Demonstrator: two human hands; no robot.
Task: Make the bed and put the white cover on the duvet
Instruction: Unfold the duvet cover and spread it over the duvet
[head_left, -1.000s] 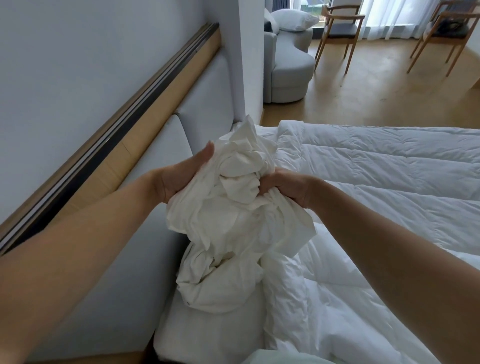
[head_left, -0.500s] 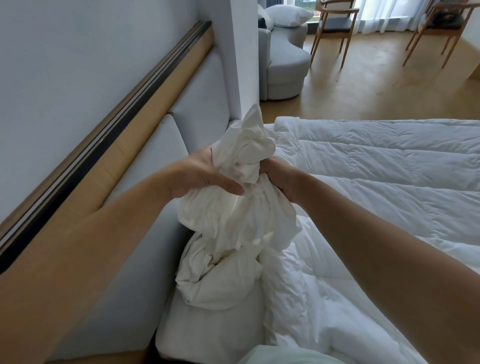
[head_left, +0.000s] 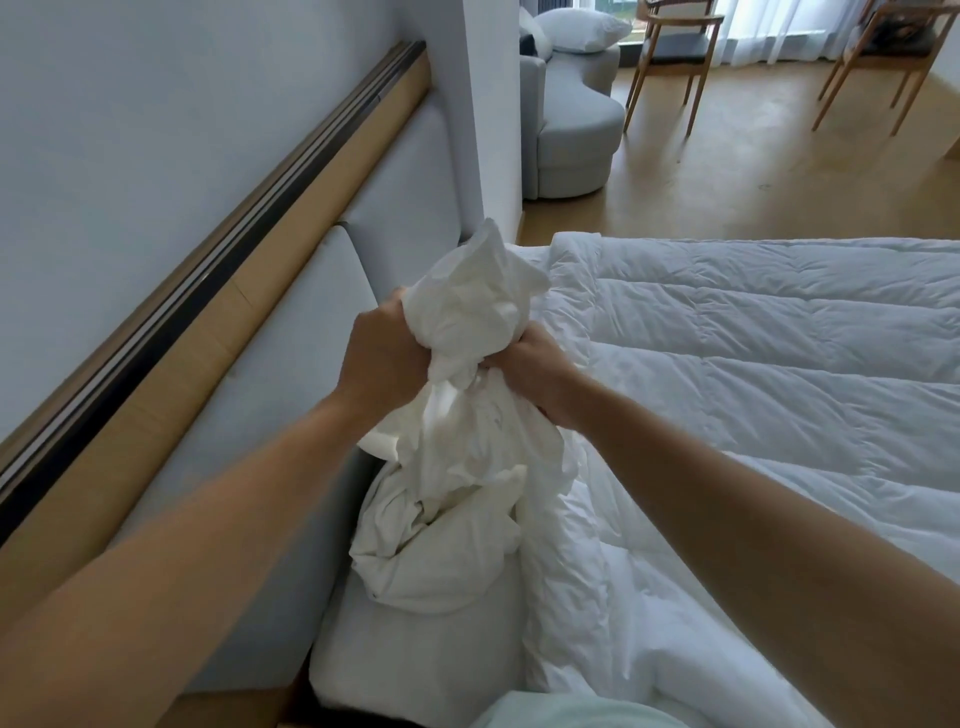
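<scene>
A bunched-up white cover (head_left: 470, 410) hangs in front of me, over the head end of the bed. My left hand (head_left: 382, 358) grips its left side with the fingers curled into the cloth. My right hand (head_left: 532, 371) grips the right side at about the same height. The cover's lower part rests crumpled on the mattress edge (head_left: 415, 660). The quilted white duvet (head_left: 753, 364) lies spread over the bed to the right, without a cover on it.
A grey padded headboard (head_left: 291, 364) with a wooden rail runs along the wall on the left. Beyond the bed stand a grey armchair (head_left: 571, 130) with a pillow, and two wooden chairs (head_left: 670, 57) on the wood floor by the curtains.
My left hand has gone from an open palm against the cover to a closed grip on it. Both hands have drawn closer together, gathering the cloth into a tighter bunch.
</scene>
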